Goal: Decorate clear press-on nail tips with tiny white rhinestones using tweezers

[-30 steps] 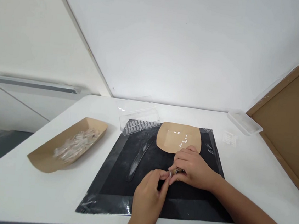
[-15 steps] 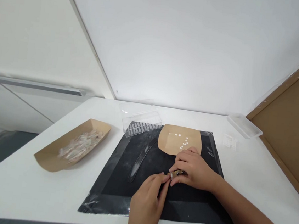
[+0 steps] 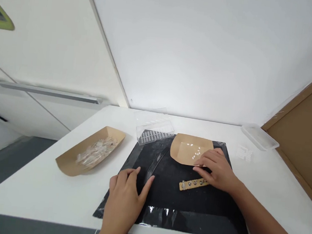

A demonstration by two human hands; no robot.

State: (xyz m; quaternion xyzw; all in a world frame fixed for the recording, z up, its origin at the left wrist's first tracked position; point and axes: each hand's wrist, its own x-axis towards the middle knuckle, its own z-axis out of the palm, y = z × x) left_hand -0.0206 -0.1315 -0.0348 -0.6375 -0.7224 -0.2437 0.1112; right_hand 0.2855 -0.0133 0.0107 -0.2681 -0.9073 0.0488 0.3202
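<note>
My left hand (image 3: 125, 197), fingers spread with nothing in them, hovers at the left part of the black mat (image 3: 170, 193), beside the near end of a dark, curved nail file (image 3: 156, 163). A short tan strip (image 3: 186, 186) with a row of round metal studs lies on the mat; a small clear piece sits at its left end. Over the strip's right end is my right hand (image 3: 217, 170), its thumb and fingers slightly apart near the edge of a brown paper tray (image 3: 176, 152). Small white pieces (image 3: 196, 153) lie in that tray.
A clear plastic box (image 3: 156, 132) with rows of nail tips stands at the mat's back left. Farther left, another brown paper tray (image 3: 67, 161) holds clear plastic pieces (image 3: 96, 152). At the back right are a translucent container (image 3: 259, 137) and a cardboard panel (image 3: 307, 133).
My left hand has let go of the tan strip and moved left, its fingers opening. The strip now lies on the mat, and my right hand has shifted right. The view has turned slightly left.
</note>
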